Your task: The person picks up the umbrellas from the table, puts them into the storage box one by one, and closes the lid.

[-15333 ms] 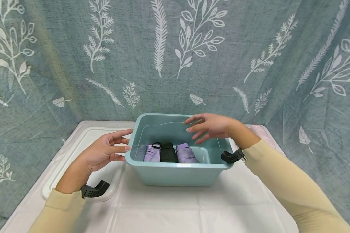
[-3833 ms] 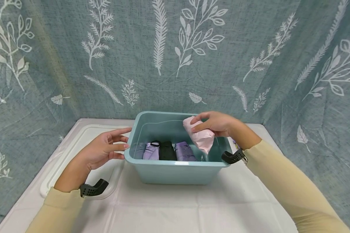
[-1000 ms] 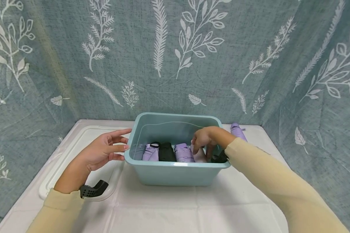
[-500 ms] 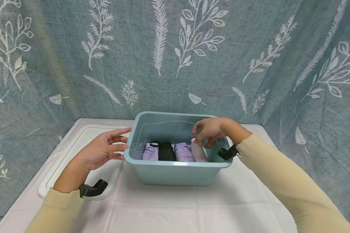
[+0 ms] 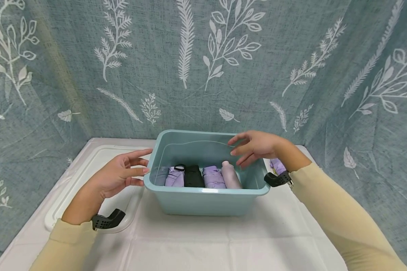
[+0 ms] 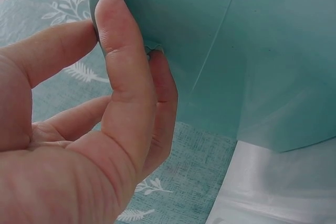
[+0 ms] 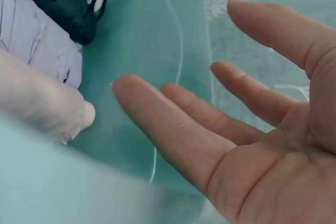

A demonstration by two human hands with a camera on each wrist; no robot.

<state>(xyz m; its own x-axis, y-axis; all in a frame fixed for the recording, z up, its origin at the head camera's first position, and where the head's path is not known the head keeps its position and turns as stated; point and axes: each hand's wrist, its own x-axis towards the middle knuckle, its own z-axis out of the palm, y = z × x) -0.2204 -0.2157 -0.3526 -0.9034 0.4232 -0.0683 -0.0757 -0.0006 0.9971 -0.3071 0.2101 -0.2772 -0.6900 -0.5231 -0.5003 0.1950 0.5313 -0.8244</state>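
A pale teal plastic bin (image 5: 203, 203) stands upright on the table. Inside it, side by side, lie a lilac folded umbrella (image 5: 175, 177), a black one with a loop strap (image 5: 194, 177), a second lilac folded umbrella (image 5: 213, 177) and a pink folded umbrella (image 5: 231, 176) at the right. My right hand (image 5: 256, 147) hovers over the bin's right side, fingers spread and holding nothing; the pink umbrella (image 7: 39, 95) shows apart from it in the right wrist view. My left hand (image 5: 123, 175) has relaxed fingers at the bin's left rim (image 6: 97, 3).
A white lid (image 5: 91, 177) lies flat on the table to the left, partly under my left arm. Another lilac bundle (image 5: 277, 165) sits right of the bin, mostly hidden by my right wrist. A patterned curtain (image 5: 156, 56) hangs close behind the table.
My right hand carried the pink umbrella over the bin, laid it beside the second lilac one, let go and rose to the right. My left hand stayed at the left rim.
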